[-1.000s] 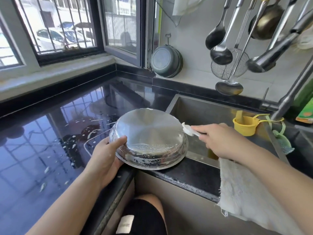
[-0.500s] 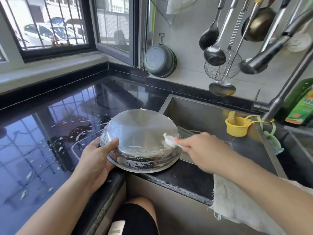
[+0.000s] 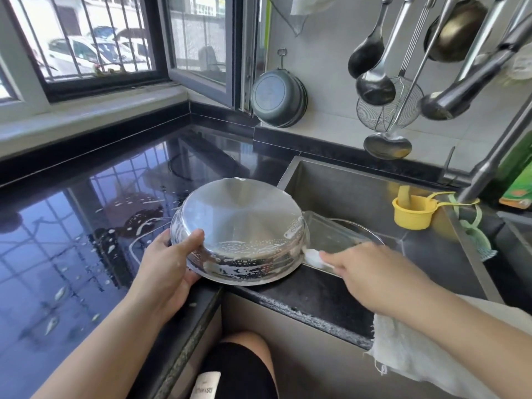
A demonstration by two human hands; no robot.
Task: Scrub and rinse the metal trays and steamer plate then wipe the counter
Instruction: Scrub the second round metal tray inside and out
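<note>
A round metal tray lies upside down at the counter's front edge, beside the sink, with soap foam along its lower side. My left hand grips its left rim, thumb on top. My right hand holds a white sponge and presses it against the tray's right rim. Inside the sink lie a rectangular metal tray and a round rim behind it, partly hidden by my right hand.
The black counter to the left is wet and flecked with foam. A white cloth hangs over the sink's front edge under my right arm. A yellow cup hangs by the faucet. Ladles and a pan hang on the wall.
My right hand has moved the sponge from the tray's right side across its near face and back down to the lower right rim. The left hand keeps its grip.
</note>
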